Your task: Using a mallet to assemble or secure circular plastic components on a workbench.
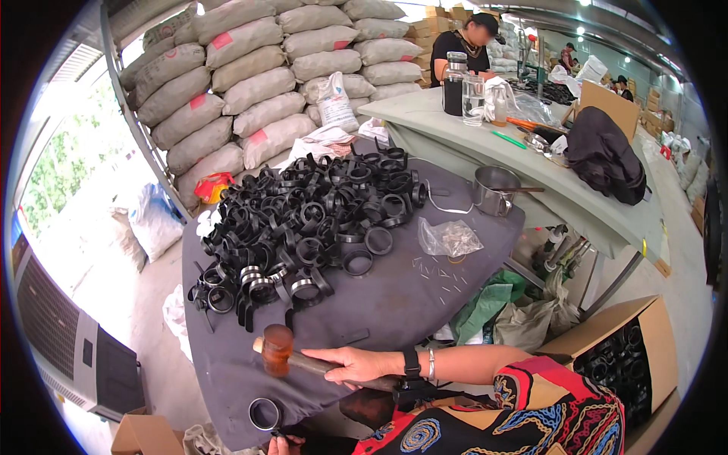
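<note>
I see the right forearm (pixel 464 365) stretched over the near edge of the table (pixel 394 315), its hand (pixel 358 367) gripping an amber-headed mallet (pixel 277 350), index finger (pixel 318 353) extended; the left hand (pixel 285 446), partly hidden, pinches a black ring (pixel 265 415) by the near left corner.

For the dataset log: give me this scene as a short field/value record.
Right-hand grip: closed on amber-headed mallet
Left-hand grip: holding single black ring; hand partly outside frame
Worktop: dark-covered
On worktop: heap of black rings, clear plastic bag, metal pot
Right side: open cardboard box containing black parts
</note>
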Motion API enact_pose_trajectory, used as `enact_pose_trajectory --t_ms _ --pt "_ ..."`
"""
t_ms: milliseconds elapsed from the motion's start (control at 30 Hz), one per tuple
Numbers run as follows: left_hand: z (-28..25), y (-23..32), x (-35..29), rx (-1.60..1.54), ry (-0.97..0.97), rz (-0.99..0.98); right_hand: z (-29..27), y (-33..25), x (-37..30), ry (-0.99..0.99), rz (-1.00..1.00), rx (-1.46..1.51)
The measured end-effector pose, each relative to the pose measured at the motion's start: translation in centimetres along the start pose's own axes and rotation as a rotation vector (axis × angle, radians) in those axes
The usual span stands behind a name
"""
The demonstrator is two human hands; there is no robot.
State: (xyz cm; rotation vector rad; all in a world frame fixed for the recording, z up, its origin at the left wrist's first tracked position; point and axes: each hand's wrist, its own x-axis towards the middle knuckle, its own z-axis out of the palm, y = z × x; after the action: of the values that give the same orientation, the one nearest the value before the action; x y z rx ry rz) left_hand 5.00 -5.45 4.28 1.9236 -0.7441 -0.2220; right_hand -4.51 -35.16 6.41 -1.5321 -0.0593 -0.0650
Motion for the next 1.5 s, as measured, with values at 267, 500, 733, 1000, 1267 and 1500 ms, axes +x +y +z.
enact_pose_trajectory --t_ms 267,500,733,1000,1267,1500 --pt "1.2 1.1 0.4 -0.151 -0.047 -0.103 0.0 -0.5 -0.1 0.010 0.043 -0.013" --pt "1.1 1.3 -0.2 -0.296 0.044 -0.204 0.7 -1.3 0.6 -0.023 0.066 -0.007" --pt "2.7 -3.1 1.1 -0.825 0.016 -0.306 0.4 -1.4 -0.9 0.082 0.079 -0.018" --pt "1.4 -3.3 0.2 -0.874 0.029 -0.290 1.3 -1.4 0.1 0.019 0.076 -0.018" --pt "0.9 1.5 0.2 -0.678 0.069 -0.369 1.4 -1.3 0.2 0.009 0.108 0.049" --pt "1.1 1.2 -0.4 -0.247 0.015 -0.105 0.6 -1.0 -0.5 0.003 0.031 -0.006"
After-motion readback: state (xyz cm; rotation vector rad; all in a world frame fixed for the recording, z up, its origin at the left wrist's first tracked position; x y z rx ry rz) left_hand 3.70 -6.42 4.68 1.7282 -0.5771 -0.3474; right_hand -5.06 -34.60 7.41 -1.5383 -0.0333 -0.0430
